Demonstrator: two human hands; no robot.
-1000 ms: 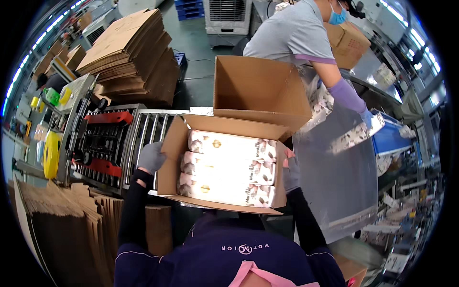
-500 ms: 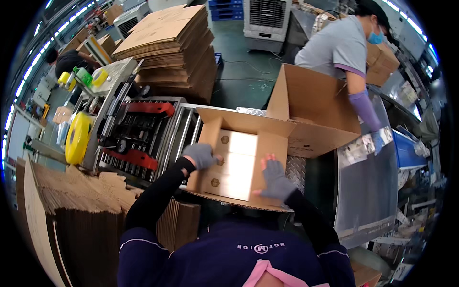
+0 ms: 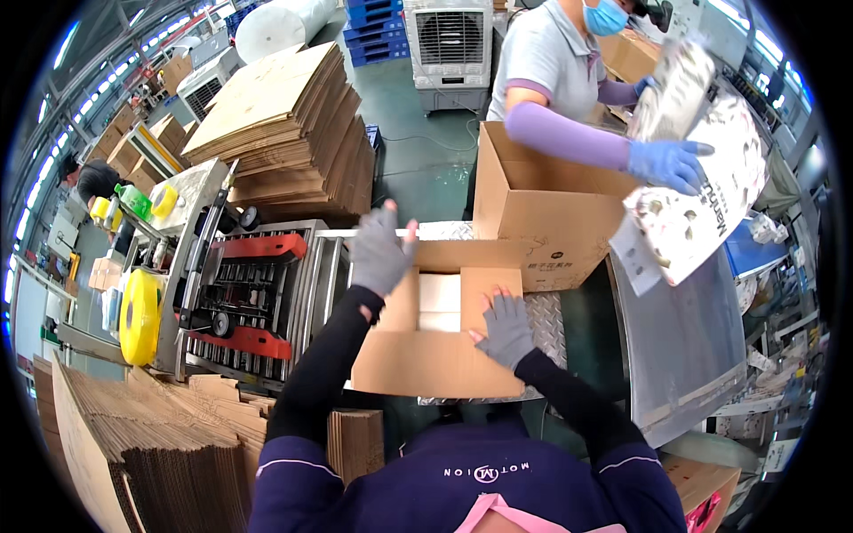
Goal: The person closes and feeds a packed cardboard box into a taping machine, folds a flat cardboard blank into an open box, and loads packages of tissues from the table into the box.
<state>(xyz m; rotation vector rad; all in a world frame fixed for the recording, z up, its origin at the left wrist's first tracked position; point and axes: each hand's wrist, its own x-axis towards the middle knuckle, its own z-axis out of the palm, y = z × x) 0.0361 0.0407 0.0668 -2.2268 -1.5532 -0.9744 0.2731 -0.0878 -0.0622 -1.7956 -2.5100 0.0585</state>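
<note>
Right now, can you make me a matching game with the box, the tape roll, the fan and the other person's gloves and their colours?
Things:
1. box
2. tape roll
3. fan
4. co-worker's glove

Colours:
A. blue
B. white
C. brown
D. yellow

Pairs: 1-C, 2-D, 3-B, 4-A

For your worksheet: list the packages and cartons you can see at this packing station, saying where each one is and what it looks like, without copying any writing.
Brown carton: centre, flaps half folded under the left hand and right hand.
White packs: inside that carton, showing through the gap.
Open brown carton: just behind, upright flaps.
White printed package: upper right, held by a co-worker's blue-gloved hand.
Flat cardboard stack: upper left, tall, brown.
</note>
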